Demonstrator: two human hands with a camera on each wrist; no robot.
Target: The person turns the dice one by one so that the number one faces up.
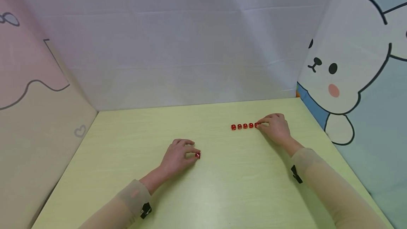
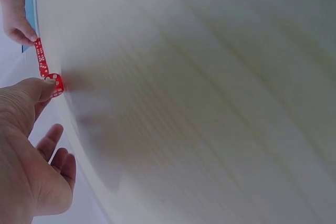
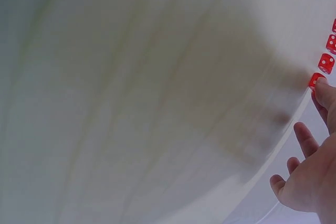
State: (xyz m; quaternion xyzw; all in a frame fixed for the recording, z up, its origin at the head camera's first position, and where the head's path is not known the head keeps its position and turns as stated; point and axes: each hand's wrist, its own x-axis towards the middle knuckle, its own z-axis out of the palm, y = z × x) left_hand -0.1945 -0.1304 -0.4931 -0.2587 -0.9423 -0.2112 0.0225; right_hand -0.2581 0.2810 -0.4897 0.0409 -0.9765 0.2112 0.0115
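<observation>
Between thumb and index finger my left hand (image 1: 178,157) pinches a red die (image 1: 198,155) with white pips, left of the middle of the table. The same die (image 2: 55,85) shows large in the left wrist view, partly covered by the thumb. Farther back, my right hand (image 1: 276,128) pinches another red die (image 1: 256,125) at the right end of a row. Several red dice (image 1: 245,126) make up that row, spaced slightly apart from one another. In the right wrist view the thumb covers part of the pinched die (image 3: 316,81).
The pale yellow wooden table (image 1: 222,186) carries the dice. A white cloth wall (image 1: 178,56) rises behind its back edge. Printed cartoon panels stand at both sides, with a rabbit drawing (image 1: 346,73) on the right one.
</observation>
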